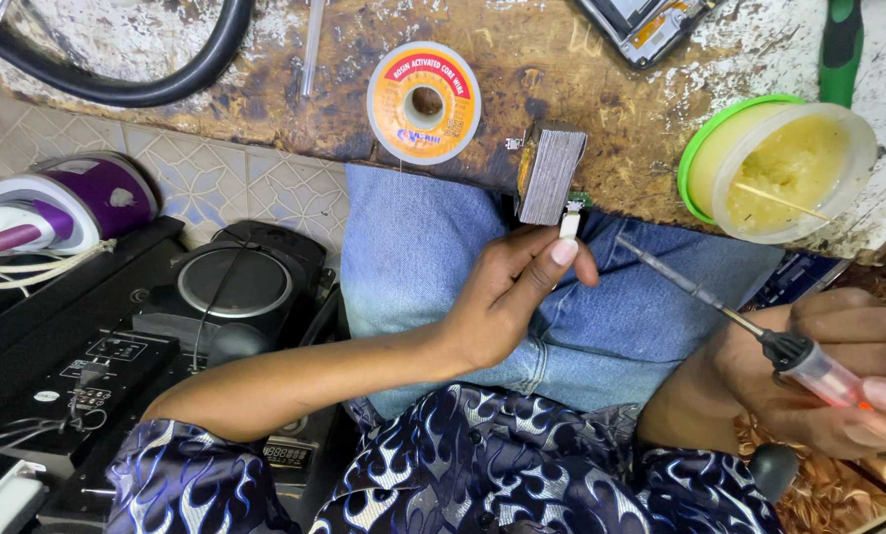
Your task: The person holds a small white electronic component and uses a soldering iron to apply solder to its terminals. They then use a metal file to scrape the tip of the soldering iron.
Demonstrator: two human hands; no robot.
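My left hand [517, 292] pinches a small white plug-like part [569, 223] just under the edge of a worn wooden bench [581, 89], below a grey laminated metal block [550, 173]. My right hand [843, 381] grips a soldering iron [759, 341] by its clear pink handle. Its thin metal tip points up and left toward the white part, ending a short way to its right. A spool of solder wire [424, 102] lies flat on the bench above my left hand.
An open tub of yellow flux paste [779, 168] with a green lid sits at the bench's right edge. A black speaker unit [230, 282] and a purple and white iron [62, 208] lie on the floor at left. A black cable [146, 89] crosses the top left.
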